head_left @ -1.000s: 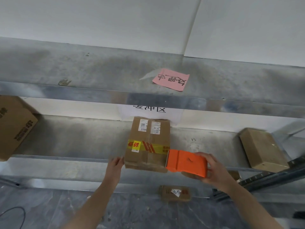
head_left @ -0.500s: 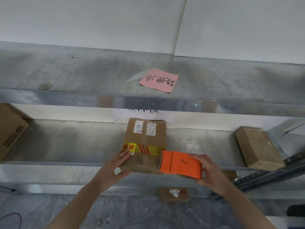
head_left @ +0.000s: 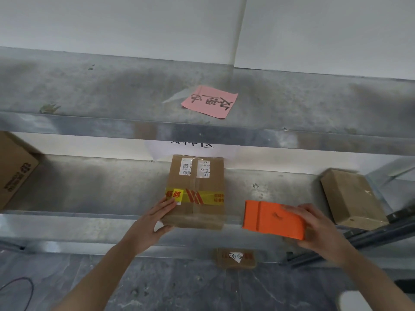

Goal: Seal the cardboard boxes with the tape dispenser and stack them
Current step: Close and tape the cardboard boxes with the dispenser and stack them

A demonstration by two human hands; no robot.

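A brown cardboard box [head_left: 203, 176] with white labels and a yellow-and-red tape band lies on the middle metal shelf [head_left: 94, 189], its near end at the shelf's front edge. My left hand [head_left: 156, 221] grips its near left corner, fingers on top and thumb below. My right hand [head_left: 323, 230] holds the orange tape dispenser [head_left: 272, 218] a little to the right of the box, apart from it. A second plain box [head_left: 352, 198] sits at the shelf's right end.
A large printed carton [head_left: 15, 169] stands at the shelf's left end. A small taped parcel [head_left: 235, 258] lies on the floor below. A pink note [head_left: 210, 101] lies on the upper shelf. A dark rack beam [head_left: 370, 234] runs at the right.
The dispenser has pulled away from the box's right side toward the right. My left hand moved from beside the box onto its near left corner and now grips it.
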